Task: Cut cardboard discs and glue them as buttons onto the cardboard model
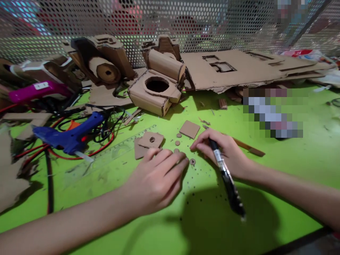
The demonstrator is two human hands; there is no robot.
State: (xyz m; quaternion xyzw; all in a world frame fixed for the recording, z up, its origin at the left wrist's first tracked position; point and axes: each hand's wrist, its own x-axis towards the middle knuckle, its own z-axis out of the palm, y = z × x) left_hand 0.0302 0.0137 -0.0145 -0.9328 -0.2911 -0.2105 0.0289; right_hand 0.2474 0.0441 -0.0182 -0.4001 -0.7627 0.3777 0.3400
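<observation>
- We see the right hand (225, 148) closed around a black pen (219, 159); it slants across the palm side, probably tucked aside to free the thumb and fingertip low over the table (106, 219).
- Whether those fingertips also pinch something small, we cannot tell.
- The left hand (159, 173) lies palm down, fingers curled, perhaps to steady itself; we cannot tell whether it grips anything underneath.
- Small cardboard discs (177, 143) sit by the left fingers; one marked disc (192, 162) lies between the hands, within easy reach of both, we judge.
- Just beyond, we note a plain cardboard square (189, 129); a holed piece (152, 139) overlaps another beside the left knuckles.
- The clear ruler (119, 148) lies flat near the blue glue gun (71, 136), whose off-side spot seems to spare the working patch.
</observation>
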